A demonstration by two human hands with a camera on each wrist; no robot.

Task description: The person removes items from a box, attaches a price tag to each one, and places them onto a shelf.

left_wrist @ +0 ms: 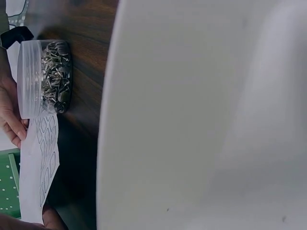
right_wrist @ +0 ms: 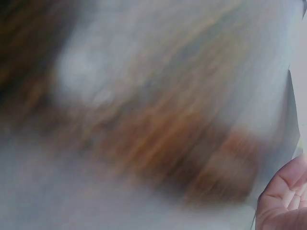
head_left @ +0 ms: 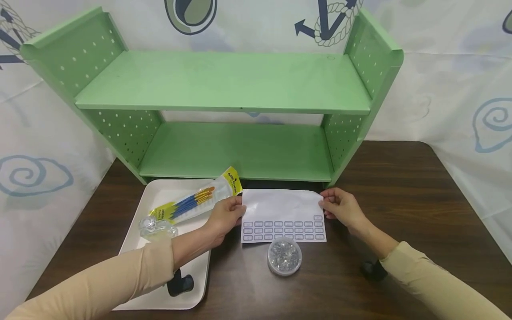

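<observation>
A white sheet of printed labels point(head_left: 280, 205) is held up between both hands, rows of small outlined boxes along its lower part. My left hand point(head_left: 226, 218) pinches its left edge between thumb and fingers. At the upper right corner, the right hand point(head_left: 342, 208) pinches the sheet the same way. Just in front of the paper stands a round clear tub point(head_left: 284, 256); the left wrist view shows metal tacks point(left_wrist: 56, 76) inside it. The right wrist view is mostly blurred, with part of a hand point(right_wrist: 285, 196) at its lower right.
A white tray point(head_left: 200, 284) on the left bears a pack of paintbrushes point(head_left: 194, 202) and a clear glass bottle point(head_left: 158, 229), partly behind the left forearm. A green two-tier shelf point(head_left: 236, 151) stands at the back of the dark wooden table point(head_left: 420, 213).
</observation>
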